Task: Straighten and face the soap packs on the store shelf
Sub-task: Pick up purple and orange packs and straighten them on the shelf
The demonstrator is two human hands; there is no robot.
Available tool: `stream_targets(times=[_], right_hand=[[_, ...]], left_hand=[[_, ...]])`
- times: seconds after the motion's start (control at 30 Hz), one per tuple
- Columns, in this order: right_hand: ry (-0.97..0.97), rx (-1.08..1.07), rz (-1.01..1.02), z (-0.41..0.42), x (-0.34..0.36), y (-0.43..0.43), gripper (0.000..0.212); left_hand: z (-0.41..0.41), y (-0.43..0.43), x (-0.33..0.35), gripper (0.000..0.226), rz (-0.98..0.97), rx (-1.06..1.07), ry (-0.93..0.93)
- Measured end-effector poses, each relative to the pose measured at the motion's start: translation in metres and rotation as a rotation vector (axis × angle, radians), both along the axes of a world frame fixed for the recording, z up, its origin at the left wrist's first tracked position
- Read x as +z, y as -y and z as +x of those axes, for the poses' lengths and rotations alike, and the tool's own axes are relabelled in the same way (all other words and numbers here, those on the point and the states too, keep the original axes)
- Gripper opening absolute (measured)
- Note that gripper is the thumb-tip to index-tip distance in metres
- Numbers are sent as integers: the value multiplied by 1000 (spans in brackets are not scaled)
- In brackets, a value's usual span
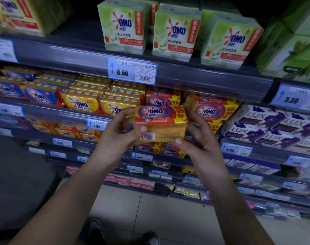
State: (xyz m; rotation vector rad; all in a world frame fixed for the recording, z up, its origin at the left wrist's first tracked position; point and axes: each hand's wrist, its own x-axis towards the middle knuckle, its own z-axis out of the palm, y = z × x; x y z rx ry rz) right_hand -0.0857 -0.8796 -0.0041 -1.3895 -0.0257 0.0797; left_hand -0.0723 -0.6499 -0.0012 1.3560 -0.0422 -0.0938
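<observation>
Soap pack [160,121], purple and yellow, is held just before the shelf [65,113], barcode face toward the camera. Left hand [118,137] holds its left end, right hand [201,144] its right, each grip curled round it. Matching packs [211,110] stand behind.

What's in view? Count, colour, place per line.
held soap pack: one, yellow-orange, purple OMO label, before middle shelf
green OMO packs: three facing front, more behind, top shelf
yellow OMO packs: several, stacked, middle shelf
blue OMO packs: a few, middle shelf far left
purple-label OMO packs: several, yellow-orange, behind held pack
LUX packs: several, white and purple, right
price tags: many, blue-white, shelf edges
left hand: one, grips pack's left end
right hand: one, grips pack's right end
</observation>
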Motion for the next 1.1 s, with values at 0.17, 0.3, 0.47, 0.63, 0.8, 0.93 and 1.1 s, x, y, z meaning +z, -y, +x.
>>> stream_targets(times=[0.17, 0.3, 0.47, 0.63, 0.8, 0.93, 1.1], right_hand=[[89, -44, -50, 4, 2, -3, 81], [130, -15, -109, 7, 5, -7, 65], [203, 43, -224, 11, -1, -6, 77], [205, 30, -185, 14, -2, -5, 73], [164, 36, -105, 13, -1, -5, 50], [107, 1, 43, 9, -5, -12, 48], [80, -59, 89, 5, 3, -11, 60]], left_hand=[[1, -14, -1, 105, 22, -115, 66], [3, -18, 5, 94, 168, -171, 99], [5, -13, 7, 72, 184, -81, 68], [7, -17, 3, 84, 129, -143, 72], [5, -19, 6, 76, 196, -43, 97], [3, -13, 13, 62, 289, 38, 167], [1, -15, 12, 87, 195, -30, 173]])
